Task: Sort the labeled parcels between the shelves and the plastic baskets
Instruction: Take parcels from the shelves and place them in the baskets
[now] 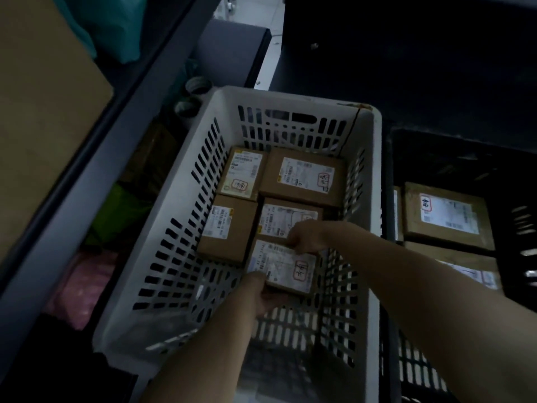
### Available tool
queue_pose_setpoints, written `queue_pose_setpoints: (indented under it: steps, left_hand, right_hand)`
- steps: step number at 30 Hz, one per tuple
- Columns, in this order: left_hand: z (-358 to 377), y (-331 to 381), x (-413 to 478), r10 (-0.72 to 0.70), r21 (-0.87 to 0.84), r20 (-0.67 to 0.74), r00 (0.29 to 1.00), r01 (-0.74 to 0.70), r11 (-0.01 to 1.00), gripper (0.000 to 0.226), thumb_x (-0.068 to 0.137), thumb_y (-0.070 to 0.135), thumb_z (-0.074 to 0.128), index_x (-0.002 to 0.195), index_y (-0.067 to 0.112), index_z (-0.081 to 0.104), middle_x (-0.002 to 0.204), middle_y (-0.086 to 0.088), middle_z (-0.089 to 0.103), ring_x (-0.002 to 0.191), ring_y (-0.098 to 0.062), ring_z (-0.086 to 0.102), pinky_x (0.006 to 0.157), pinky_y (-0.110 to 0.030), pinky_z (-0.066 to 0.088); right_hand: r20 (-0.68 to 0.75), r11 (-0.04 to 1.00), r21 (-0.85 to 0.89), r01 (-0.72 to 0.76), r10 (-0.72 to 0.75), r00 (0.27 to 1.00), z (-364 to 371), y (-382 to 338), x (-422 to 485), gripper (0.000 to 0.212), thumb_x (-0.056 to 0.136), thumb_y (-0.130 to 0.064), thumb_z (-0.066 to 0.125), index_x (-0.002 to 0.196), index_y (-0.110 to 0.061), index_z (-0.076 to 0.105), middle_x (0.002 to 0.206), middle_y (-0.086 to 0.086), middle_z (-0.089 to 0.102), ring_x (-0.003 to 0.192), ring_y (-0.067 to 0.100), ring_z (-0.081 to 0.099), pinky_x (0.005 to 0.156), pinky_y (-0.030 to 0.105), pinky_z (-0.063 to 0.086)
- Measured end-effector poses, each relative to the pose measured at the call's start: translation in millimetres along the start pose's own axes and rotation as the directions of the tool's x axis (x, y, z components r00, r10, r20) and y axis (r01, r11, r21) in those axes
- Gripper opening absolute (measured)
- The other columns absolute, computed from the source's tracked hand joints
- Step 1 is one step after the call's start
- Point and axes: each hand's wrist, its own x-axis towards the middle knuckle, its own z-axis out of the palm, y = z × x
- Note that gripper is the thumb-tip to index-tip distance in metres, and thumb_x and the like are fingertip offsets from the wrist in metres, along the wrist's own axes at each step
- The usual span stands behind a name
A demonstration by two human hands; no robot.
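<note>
A white slotted plastic basket (162, 228) holds several small brown labeled parcels. Both hands reach into it and hold the nearest parcel (286, 266), whose white label carries a red stamp. My left hand (263, 290) grips its near lower edge. My right hand (306, 237) pinches its far upper edge, partly covering the parcel behind (283, 218). Three more parcels lie further back: one at the left (226, 225), one at the far left (242, 175) and one at the far right (305, 177).
A dark basket (520, 228) on the right holds more labeled parcels (446, 215). A grey shelf frame (96, 158) runs diagonally on the left, with a large cardboard box (43, 112) above it and green and pink bags (84, 283) below. It is dim.
</note>
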Motion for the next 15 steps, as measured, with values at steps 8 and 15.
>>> queue_pose_setpoints:
  steps: [8,15]
  left_hand:
    - [-36.3,23.8,-55.9,0.449,0.488,-0.189,0.873,-0.313,0.815,0.019,0.095,0.011,0.048,0.076,0.007,0.048,0.071,-0.008,0.045,0.061,-0.019,0.043,0.056,-0.027,0.036]
    - [-50.9,-1.6,-171.8,0.769,0.755,-0.102,0.631,-0.455,0.473,0.024,0.095,0.013,0.047,0.072,0.017,0.040,0.072,0.001,0.039,0.066,-0.015,0.041,0.065,-0.028,0.032]
  right_hand:
    - [-0.263,0.995,-0.098,0.016,-0.041,0.964,-16.0,-32.2,-61.7,0.048,0.103,-0.028,0.041,0.148,-0.016,0.034,0.151,0.011,0.038,0.135,0.030,0.039,0.106,0.040,0.040]
    - [-0.459,0.952,-0.297,0.077,-0.214,0.862,-11.4,-79.3,-158.4,0.038,0.101,-0.032,0.042,0.135,-0.017,0.051,0.131,0.008,0.057,0.111,0.029,0.056,0.084,0.038,0.052]
